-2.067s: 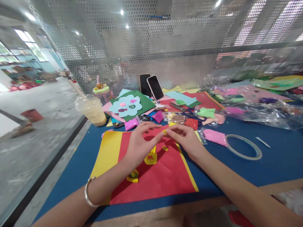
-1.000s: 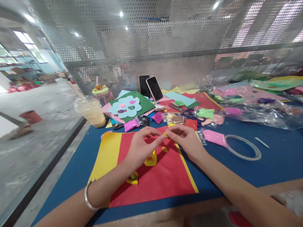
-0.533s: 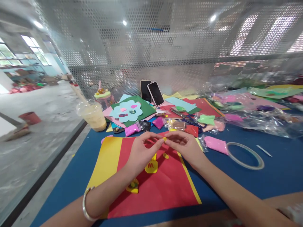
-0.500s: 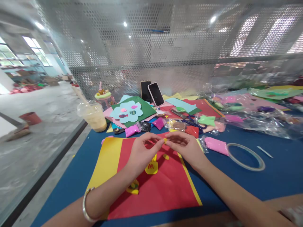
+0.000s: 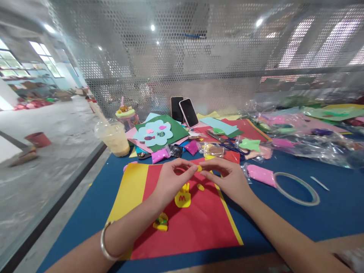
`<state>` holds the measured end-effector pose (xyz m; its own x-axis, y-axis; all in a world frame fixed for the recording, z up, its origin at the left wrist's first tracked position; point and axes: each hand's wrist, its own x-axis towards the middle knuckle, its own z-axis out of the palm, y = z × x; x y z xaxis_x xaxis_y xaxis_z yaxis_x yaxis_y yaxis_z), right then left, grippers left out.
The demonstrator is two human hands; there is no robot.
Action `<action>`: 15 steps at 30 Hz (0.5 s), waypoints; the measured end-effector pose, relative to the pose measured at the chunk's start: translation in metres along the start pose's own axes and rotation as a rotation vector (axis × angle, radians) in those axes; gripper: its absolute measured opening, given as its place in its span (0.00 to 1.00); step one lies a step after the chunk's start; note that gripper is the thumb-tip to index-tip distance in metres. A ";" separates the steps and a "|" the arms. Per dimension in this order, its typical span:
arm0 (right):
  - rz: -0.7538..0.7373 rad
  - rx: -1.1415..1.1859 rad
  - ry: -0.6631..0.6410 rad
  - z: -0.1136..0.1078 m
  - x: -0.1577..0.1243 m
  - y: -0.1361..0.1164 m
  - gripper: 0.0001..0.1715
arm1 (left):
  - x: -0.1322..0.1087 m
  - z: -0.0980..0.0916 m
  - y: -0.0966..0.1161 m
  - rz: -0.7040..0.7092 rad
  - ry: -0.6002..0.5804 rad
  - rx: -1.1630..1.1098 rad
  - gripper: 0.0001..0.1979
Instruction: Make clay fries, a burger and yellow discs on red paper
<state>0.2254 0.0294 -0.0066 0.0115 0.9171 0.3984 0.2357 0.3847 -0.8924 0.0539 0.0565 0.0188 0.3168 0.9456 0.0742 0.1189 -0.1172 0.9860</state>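
Note:
Between the fingertips of my left hand (image 5: 174,180) and my right hand (image 5: 227,176) is a small yellow piece of clay (image 5: 199,168), pinched from both sides. Both hands hover over a red sheet of paper (image 5: 196,231) with yellow edges. Just below them on the sheet lies a yellow fries-box shape (image 5: 182,198) bearing a red M. A flat yellow clay oval (image 5: 200,187) rests to its right. Under my left wrist, a small burger shape (image 5: 161,222) in yellow and green clay sits on the paper.
Packets of coloured clay (image 5: 159,155), scissors (image 5: 217,136) and paper sheets lie behind. A drink cup (image 5: 113,140) stands at the left table edge. Two phones (image 5: 189,113) lean against the perforated metal screen. A tape roll (image 5: 297,189) and pink clay packet (image 5: 261,175) are on the right.
The fingers have shifted slightly around the yellow clay piece, which shows a little more. The view has moved slightly; the shapes on the paper lie as before.

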 end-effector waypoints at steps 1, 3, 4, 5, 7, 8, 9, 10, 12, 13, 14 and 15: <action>0.010 -0.003 -0.006 -0.001 0.001 0.001 0.11 | 0.000 0.000 0.001 -0.004 -0.007 -0.003 0.13; 0.033 0.008 -0.012 -0.003 0.001 0.003 0.10 | -0.001 0.000 0.001 -0.007 -0.021 -0.002 0.12; 0.045 0.020 -0.013 -0.003 0.002 0.003 0.10 | 0.000 0.000 0.001 -0.005 -0.028 0.002 0.12; 0.055 0.034 -0.016 -0.003 0.002 0.003 0.10 | 0.000 0.000 0.000 0.002 -0.030 0.008 0.12; 0.074 0.078 -0.010 -0.002 0.002 0.002 0.11 | 0.002 -0.001 -0.002 0.020 -0.025 0.018 0.12; 0.085 0.103 -0.008 -0.002 0.001 0.001 0.12 | 0.003 -0.001 -0.003 0.029 -0.022 0.021 0.12; 0.095 0.124 -0.008 -0.001 0.001 0.001 0.13 | 0.004 -0.002 -0.004 0.038 -0.022 0.024 0.12; 0.105 0.135 -0.008 -0.001 0.001 0.000 0.13 | 0.005 -0.002 -0.005 0.046 -0.023 0.029 0.13; 0.120 0.131 -0.009 -0.001 0.001 -0.001 0.13 | 0.006 -0.003 -0.006 0.057 -0.038 0.047 0.13; 0.126 0.123 -0.005 -0.001 0.001 -0.001 0.12 | 0.006 -0.003 -0.006 0.057 -0.048 0.055 0.14; 0.132 0.116 0.005 -0.001 0.002 -0.001 0.11 | 0.006 -0.003 -0.006 0.054 -0.056 0.059 0.14; 0.138 0.114 0.018 -0.001 0.002 -0.001 0.11 | 0.006 -0.003 -0.007 0.049 -0.058 0.058 0.15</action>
<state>0.2261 0.0307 -0.0046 0.0541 0.9605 0.2729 0.1187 0.2652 -0.9569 0.0520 0.0639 0.0132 0.3775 0.9193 0.1112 0.1562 -0.1816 0.9709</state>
